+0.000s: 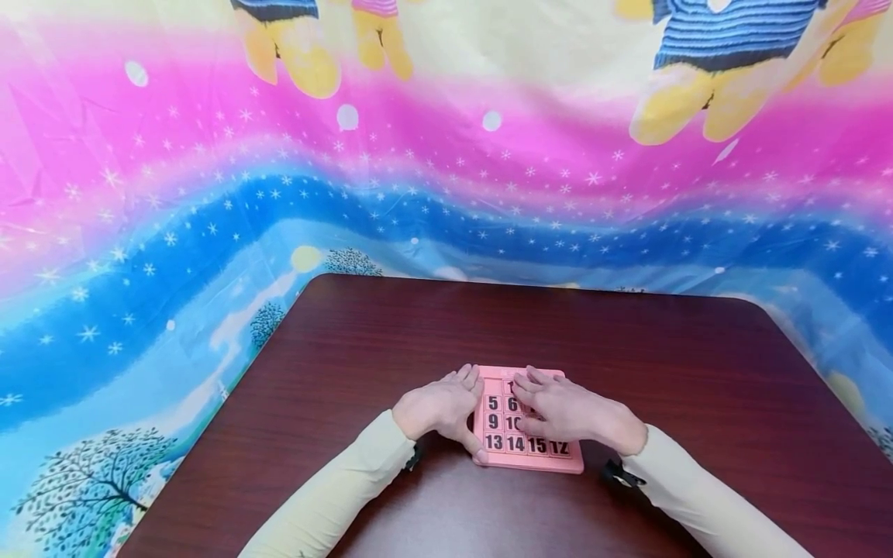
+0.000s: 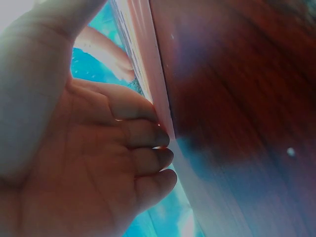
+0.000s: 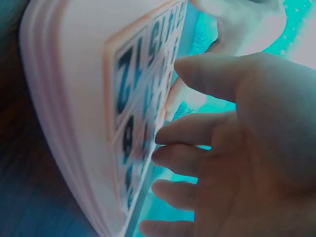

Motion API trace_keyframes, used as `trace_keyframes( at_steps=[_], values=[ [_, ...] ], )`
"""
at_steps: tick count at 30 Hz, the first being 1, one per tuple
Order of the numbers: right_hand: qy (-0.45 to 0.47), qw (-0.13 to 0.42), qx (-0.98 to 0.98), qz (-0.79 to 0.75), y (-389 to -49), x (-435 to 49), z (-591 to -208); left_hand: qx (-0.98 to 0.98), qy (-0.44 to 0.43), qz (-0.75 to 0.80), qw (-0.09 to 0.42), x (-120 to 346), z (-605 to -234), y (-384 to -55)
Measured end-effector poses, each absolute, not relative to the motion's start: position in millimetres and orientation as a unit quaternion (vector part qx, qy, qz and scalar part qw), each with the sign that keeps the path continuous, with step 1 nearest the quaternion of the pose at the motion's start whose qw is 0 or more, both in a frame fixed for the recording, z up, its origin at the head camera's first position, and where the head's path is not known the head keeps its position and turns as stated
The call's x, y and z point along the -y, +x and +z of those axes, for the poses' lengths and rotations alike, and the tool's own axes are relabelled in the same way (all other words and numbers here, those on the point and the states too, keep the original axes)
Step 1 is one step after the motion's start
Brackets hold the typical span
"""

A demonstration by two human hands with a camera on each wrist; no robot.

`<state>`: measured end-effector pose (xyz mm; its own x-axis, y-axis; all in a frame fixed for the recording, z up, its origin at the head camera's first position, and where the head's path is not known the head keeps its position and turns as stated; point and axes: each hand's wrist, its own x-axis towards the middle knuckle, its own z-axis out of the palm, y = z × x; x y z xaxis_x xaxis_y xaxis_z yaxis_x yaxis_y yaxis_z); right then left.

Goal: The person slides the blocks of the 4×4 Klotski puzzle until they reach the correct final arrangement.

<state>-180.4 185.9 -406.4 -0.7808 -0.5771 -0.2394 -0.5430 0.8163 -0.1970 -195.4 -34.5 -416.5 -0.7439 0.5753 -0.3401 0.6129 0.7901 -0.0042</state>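
Observation:
A pink sliding number puzzle (image 1: 528, 459) lies flat on the table, its tiles printed with black numbers. Tiles 5, 9, 13, 14, 15 and 12 are readable; the top left cell looks blank. Along the puzzle's left side rests my left hand (image 1: 444, 408), fingertips at the upper part of the edge and thumb near the lower left corner. My right hand (image 1: 568, 407) reaches over from the right, fingers extended above the tiles and hiding several of them. In the right wrist view its thumb and fingertips are close to the tile face (image 3: 148, 84); whether they touch cannot be told.
The dark brown wooden table (image 1: 418, 325) has rounded far corners. Behind it and at its sides hangs a printed cloth (image 1: 446, 170) with snowflakes and trees. Black bands with cameras (image 1: 624, 474) sit at the wrists.

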Motion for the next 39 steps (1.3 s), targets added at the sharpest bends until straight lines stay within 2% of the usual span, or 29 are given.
trace_keyframes(
  at_steps=[24,33,39],
  values=[
    [-0.308,0.148,-0.939,-0.044,-186,-159,-414,-0.933,0.315,-0.052,0.168,33,-416,-195],
    [-0.323,0.114,-0.937,-0.068,-183,-187,-410,-0.932,0.321,-0.049,0.164,33,-416,-195],
    [-0.291,0.126,-0.946,-0.069,-175,-208,-411,-0.932,0.320,-0.048,0.162,34,-417,-195]
  ],
)
